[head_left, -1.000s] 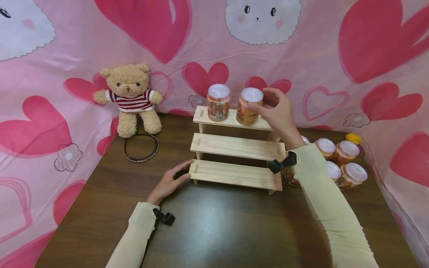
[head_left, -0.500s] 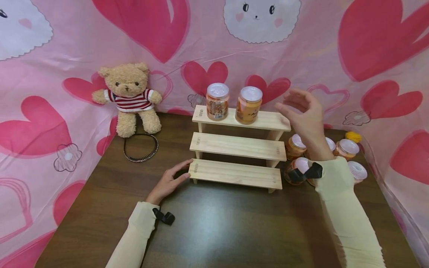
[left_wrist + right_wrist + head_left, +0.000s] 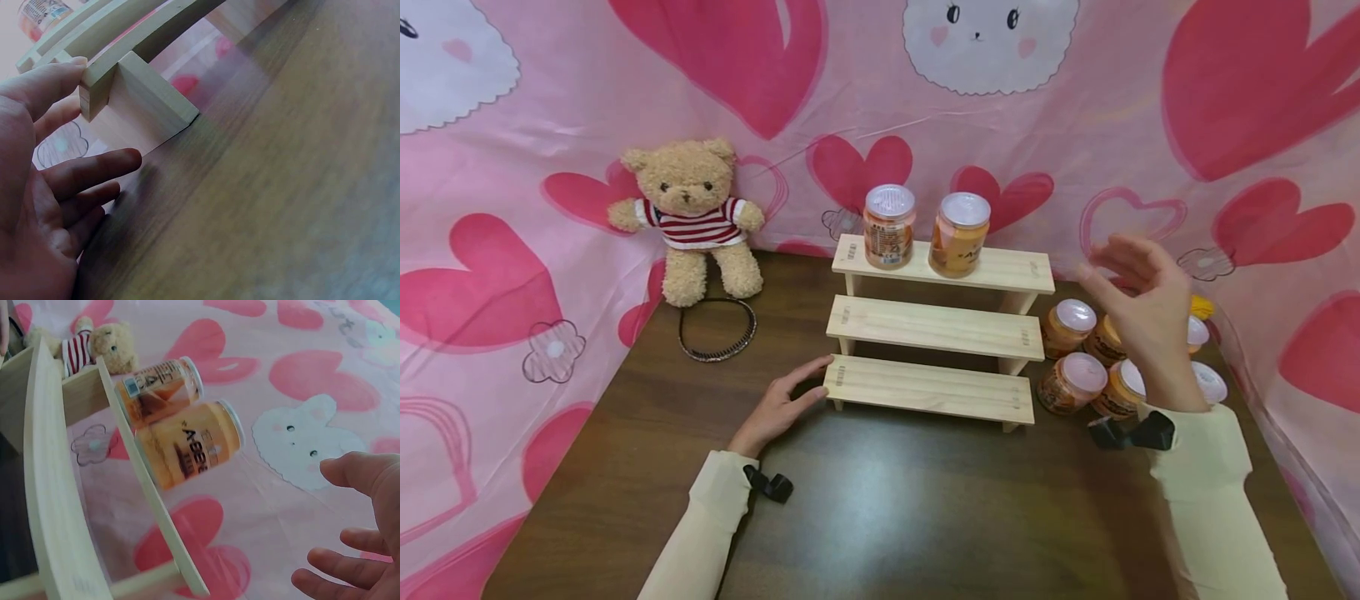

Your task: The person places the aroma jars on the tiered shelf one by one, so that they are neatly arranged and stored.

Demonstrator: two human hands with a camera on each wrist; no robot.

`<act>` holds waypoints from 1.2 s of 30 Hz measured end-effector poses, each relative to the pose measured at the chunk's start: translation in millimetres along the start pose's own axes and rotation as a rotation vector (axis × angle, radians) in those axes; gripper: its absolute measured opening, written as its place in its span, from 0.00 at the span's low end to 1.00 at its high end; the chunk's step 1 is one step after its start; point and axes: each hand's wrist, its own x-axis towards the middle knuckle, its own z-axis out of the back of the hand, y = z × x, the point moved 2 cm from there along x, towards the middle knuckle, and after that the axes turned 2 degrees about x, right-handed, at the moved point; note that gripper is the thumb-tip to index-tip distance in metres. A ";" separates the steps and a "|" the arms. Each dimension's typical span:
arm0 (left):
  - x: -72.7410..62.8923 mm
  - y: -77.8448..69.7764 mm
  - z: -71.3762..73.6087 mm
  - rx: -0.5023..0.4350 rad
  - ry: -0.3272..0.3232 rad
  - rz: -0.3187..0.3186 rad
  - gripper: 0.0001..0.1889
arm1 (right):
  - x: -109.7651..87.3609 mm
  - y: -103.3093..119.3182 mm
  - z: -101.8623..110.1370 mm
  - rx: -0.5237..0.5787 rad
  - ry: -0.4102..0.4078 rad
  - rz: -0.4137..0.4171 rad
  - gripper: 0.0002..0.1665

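Observation:
A three-tier wooden display stand (image 3: 932,327) stands on the table. Two lidded plastic jars of orange contents sit on its top tier, the left jar (image 3: 889,229) and the right jar (image 3: 959,237). My left hand (image 3: 778,408) holds the left end of the lowest tier between thumb and a finger; its other fingers (image 3: 94,175) hang relaxed below the board. My right hand (image 3: 1150,317) holds nothing, fingers loosely bent and thumb apart. It is over the group of similar jars (image 3: 1072,383) right of the stand and partly hides them.
A teddy bear (image 3: 688,221) in a striped shirt sits at the back left, with a dark headband (image 3: 718,332) lying before it. A yellow ball-like object (image 3: 1202,307) is behind the jars. Pink heart-patterned cloth (image 3: 760,192) hangs around the brown table (image 3: 880,508).
My right hand has let go of the right jar on the top tier and moved right, over the grouped jars. The left hand stays at the stand's end.

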 end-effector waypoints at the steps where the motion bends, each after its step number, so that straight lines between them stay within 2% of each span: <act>1: -0.2 -0.3 0.1 -0.003 0.001 0.000 0.26 | -1.9 -1.8 3.6 0.032 -0.009 -0.002 0.27; 7: -0.9 -0.8 0.2 -0.008 0.003 -0.005 0.26 | -11.0 -16.3 27.6 0.216 -0.075 -0.002 0.25; 11: -1.1 -0.1 0.0 -0.006 0.003 -0.005 0.26 | -14.9 -30.3 47.4 0.207 -0.139 -0.051 0.25; 15: -1.4 -0.3 0.2 -0.010 0.004 0.005 0.26 | -18.4 -44.4 65.6 0.255 -0.203 -0.108 0.24; 18: -1.6 -0.9 0.2 -0.015 0.006 0.008 0.26 | -20.9 -53.9 77.6 0.199 -0.242 -0.127 0.23; 23: -1.6 -1.0 -0.5 -0.012 0.010 0.002 0.26 | -25.2 -68.0 96.2 -0.078 -0.270 -0.137 0.23; 25: -1.6 -1.1 -0.5 -0.011 0.011 0.001 0.26 | -26.8 -73.2 102.3 -0.138 -0.272 -0.146 0.23; 33: -2.0 -1.6 0.3 -0.018 0.010 0.006 0.26 | -30.7 -94.3 120.9 -0.157 -0.306 -0.223 0.19; 36: -2.0 -1.5 0.3 -0.018 0.010 0.010 0.26 | -32.9 -103.3 126.8 -0.197 -0.310 -0.267 0.18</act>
